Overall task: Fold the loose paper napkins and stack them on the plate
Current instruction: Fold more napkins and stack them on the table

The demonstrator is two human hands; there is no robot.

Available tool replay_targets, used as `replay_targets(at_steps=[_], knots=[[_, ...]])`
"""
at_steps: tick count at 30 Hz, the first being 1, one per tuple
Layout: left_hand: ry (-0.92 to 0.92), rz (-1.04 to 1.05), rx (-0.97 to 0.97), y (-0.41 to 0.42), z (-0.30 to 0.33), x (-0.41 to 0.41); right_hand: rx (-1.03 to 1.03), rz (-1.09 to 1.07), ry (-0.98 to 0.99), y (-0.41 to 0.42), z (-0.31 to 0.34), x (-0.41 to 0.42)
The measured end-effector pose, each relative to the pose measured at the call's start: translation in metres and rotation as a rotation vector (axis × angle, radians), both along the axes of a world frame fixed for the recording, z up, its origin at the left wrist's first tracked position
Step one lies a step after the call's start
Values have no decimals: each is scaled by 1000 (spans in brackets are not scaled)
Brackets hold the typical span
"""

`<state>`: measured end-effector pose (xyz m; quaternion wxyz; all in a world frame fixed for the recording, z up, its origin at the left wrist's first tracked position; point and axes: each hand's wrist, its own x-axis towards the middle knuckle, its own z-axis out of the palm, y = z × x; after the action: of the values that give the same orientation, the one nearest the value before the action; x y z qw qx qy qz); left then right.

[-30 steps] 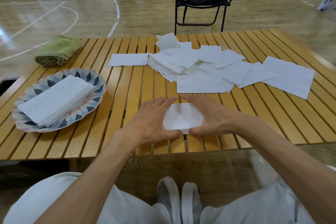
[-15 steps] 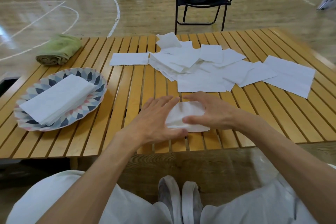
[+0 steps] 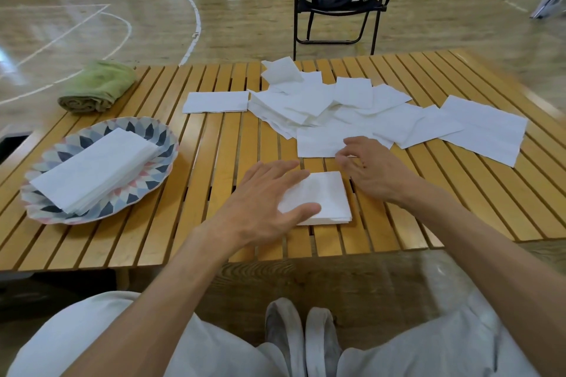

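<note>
White, soft folded napkin [image 3: 324, 199] lies square at frame centre on the slatted wooden counter [image 3: 171, 223]; left hand [image 3: 260, 205] presses it flat-fingered, right hand [image 3: 367, 171] loosely curled beside the loose napkins [image 3: 352, 113], empty.

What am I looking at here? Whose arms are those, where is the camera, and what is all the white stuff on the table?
The camera sits on a person's head and looks down, so you see their own arms, lap and shoes. No robot here. On the slatted wooden table lies a messy pile of loose paper napkins. At the left, a patterned plate holds a neat stack of folded napkins. Behind it lies a rolled green towel. The left hand rests flat on a folded napkin. The right hand reaches toward the pile, fingers loosely curled; it seems to hold nothing yet.
</note>
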<state>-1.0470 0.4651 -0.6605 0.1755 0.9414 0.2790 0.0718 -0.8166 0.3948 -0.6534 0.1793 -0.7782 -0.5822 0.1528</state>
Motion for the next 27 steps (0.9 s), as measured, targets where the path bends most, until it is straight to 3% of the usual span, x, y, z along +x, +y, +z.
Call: replay_targets(at_steps=[8,16,22,27], knots=[[53,-6,-3,-3,-2,3,-175,36,-172,4,-11,2],[22,16,-41,-1,-6,4,-132,39,-190,3,-6,-3],[-235,213,-203,5,-5,5,213,74,-59,-4,12,-17],[-608,519,-625,9,8,8,335,203,22,-9,13,-25]])
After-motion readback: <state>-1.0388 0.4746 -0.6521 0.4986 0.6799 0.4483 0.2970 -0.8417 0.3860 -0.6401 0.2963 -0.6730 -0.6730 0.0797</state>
